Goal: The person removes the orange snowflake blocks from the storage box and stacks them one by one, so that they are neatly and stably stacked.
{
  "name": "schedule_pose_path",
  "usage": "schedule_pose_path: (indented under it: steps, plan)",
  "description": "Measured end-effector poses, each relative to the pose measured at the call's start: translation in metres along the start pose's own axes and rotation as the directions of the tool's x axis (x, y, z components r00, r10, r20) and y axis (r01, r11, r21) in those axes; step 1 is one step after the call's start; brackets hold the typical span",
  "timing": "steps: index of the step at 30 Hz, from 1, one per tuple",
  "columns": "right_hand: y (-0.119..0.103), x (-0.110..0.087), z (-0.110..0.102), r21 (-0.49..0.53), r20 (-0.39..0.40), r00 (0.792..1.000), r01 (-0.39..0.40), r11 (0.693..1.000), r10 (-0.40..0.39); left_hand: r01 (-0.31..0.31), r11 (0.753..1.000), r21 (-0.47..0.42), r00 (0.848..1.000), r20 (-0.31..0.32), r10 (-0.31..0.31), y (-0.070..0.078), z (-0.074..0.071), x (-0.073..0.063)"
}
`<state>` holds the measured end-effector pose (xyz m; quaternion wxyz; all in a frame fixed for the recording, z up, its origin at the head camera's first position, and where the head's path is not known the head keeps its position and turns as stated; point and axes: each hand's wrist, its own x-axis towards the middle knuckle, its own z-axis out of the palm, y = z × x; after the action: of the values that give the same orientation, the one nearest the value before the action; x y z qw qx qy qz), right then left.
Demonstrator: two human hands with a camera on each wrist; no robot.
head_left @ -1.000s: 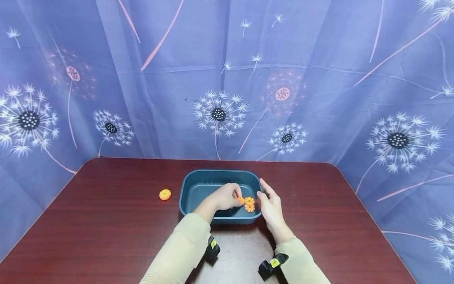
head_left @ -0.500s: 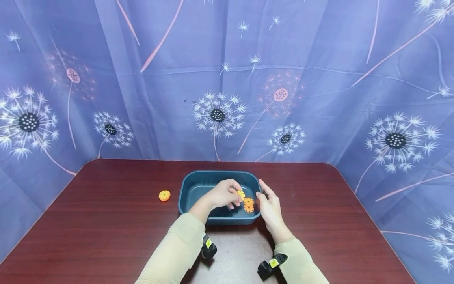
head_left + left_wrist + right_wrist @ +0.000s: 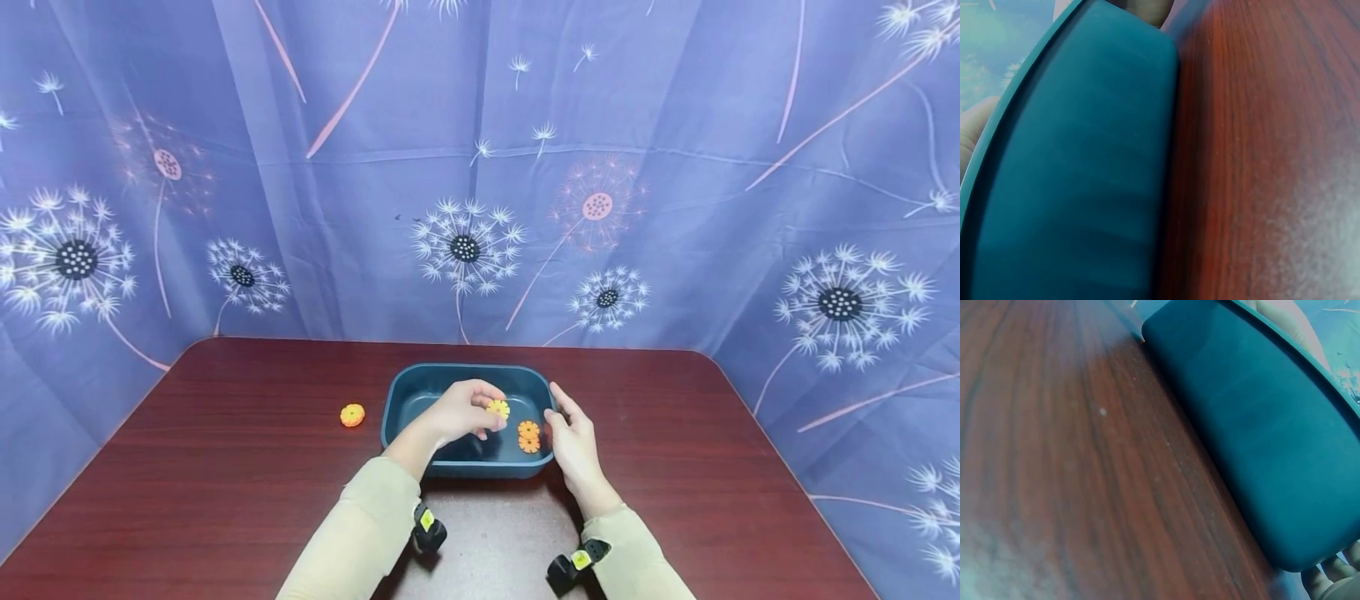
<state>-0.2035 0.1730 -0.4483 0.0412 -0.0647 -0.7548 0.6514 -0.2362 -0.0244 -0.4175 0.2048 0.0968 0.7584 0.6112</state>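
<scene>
My left hand (image 3: pixel 459 414) is over the inside of a dark teal plastic tub (image 3: pixel 465 469), pinching a yellow notched, flower-shaped disc (image 3: pixel 498 409) between thumb and fingers. Two orange notched discs (image 3: pixel 528 436) lie against each other on the tub's floor, to the right of that hand. At the tub's right end, my right hand (image 3: pixel 576 446) holds the rim, thumb at the edge and fingers along the outside. Its curled fingers (image 3: pixel 1337 570) show by the tub's corner in the right wrist view. In the left wrist view, the tub's wall (image 3: pixel 1085 156) hides most of the left hand.
On the dark red wooden table (image 3: pixel 247 467), left of the tub, lies a small pile of yellow and orange discs (image 3: pixel 352 415). A blue curtain with dandelion prints (image 3: pixel 360 250) hangs behind the table and along its sides.
My left hand has drawn back leftward from the orange discs with the yellow disc, whose face now shows more fully. The right hand keeps its place at the tub's rim.
</scene>
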Motion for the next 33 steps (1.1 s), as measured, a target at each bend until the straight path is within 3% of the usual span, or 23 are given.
schedule_pose_path:
  steps: [12, 20, 25, 33]
  plan:
    - [-0.001, -0.002, 0.0, 0.007, 0.012, 1.0, -0.007, 1.0, 0.007, -0.032, 0.999, 0.044, 0.999, -0.028, 0.034, 0.002, -0.002, -0.006]
    - [0.001, -0.002, 0.0, 0.009, 0.007, 1.0, -0.002, 1.0, 0.002, -0.067, 0.991, 0.113, 0.995, -0.067, 0.075, 0.0, -0.013, -0.015]
    - [0.003, -0.001, -0.001, 0.005, 0.012, 1.0, 0.003, 1.0, -0.003, -0.098, 0.979, 0.177, 0.985, -0.124, 0.121, -0.001, -0.022, -0.022]
    - [0.002, 0.0, 0.0, 0.005, 0.014, 1.0, 0.011, 1.0, -0.011, -0.132, 0.94, 0.314, 0.953, -0.22, 0.207, 0.001, -0.037, -0.034]
